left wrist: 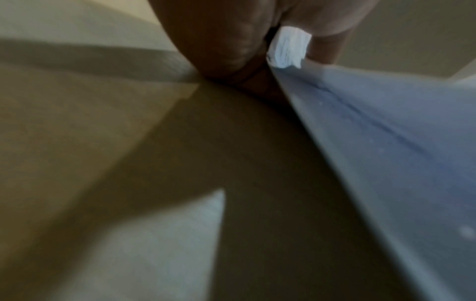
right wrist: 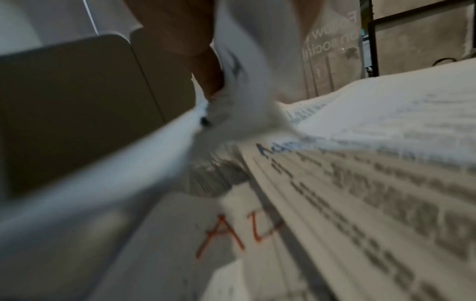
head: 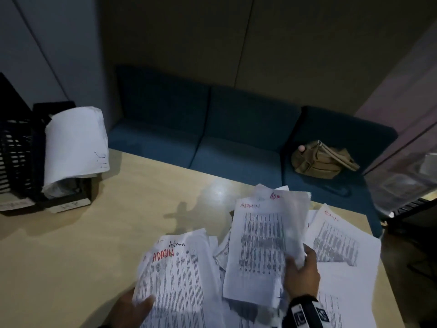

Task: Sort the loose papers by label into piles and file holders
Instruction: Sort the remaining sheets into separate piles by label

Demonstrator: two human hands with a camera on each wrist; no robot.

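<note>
My left hand [head: 137,306] grips a stack of printed sheets [head: 179,280] by its lower left corner; the top sheet is marked ADMIN in red, with "Admin" in black above it. My right hand [head: 300,268] pinches another printed sheet [head: 264,245] headed ADMIN in red, lifted over the loose papers [head: 335,237] on the table. In the left wrist view only fingers [left wrist: 219,40] and the blurred paper edge [left wrist: 288,48] show. The right wrist view shows fingers [right wrist: 206,67] pinching crumpled paper [right wrist: 244,85] above sheets marked in red and blue.
Black mesh file holders [head: 21,147] stand at the table's far left, one holding a bent white sheet [head: 75,143], with labels on their bases. A blue sofa [head: 212,129] with a tan bag [head: 321,159] lies beyond the wooden table [head: 71,256].
</note>
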